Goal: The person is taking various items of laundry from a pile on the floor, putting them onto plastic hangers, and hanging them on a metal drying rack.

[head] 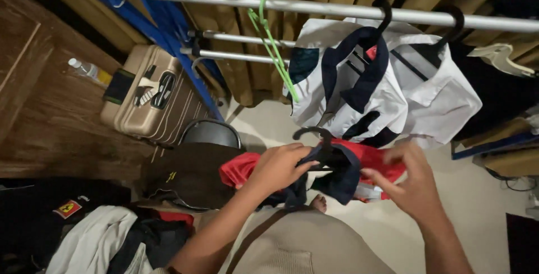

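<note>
My left hand [278, 167] grips the collar of a red and navy shirt [241, 168] together with a black hanger [317, 136] whose hook sticks up above my fingers. My right hand [412, 181] pinches the other side of the same shirt, near its red shoulder. The shirt hangs between both hands at chest height, below the clothes rail [314, 7]. Right behind it a white and navy shirt [387, 91] hangs on a black hanger from that rail.
An empty green hanger [272, 46] dangles from the rail. A beige suitcase [149, 91] stands at the left with a plastic bottle [87, 71] behind it. A chair back draped in dark cloth [193, 170] and a heap of clothes [95, 234] lie lower left. Dark garments [494, 88] hang at right.
</note>
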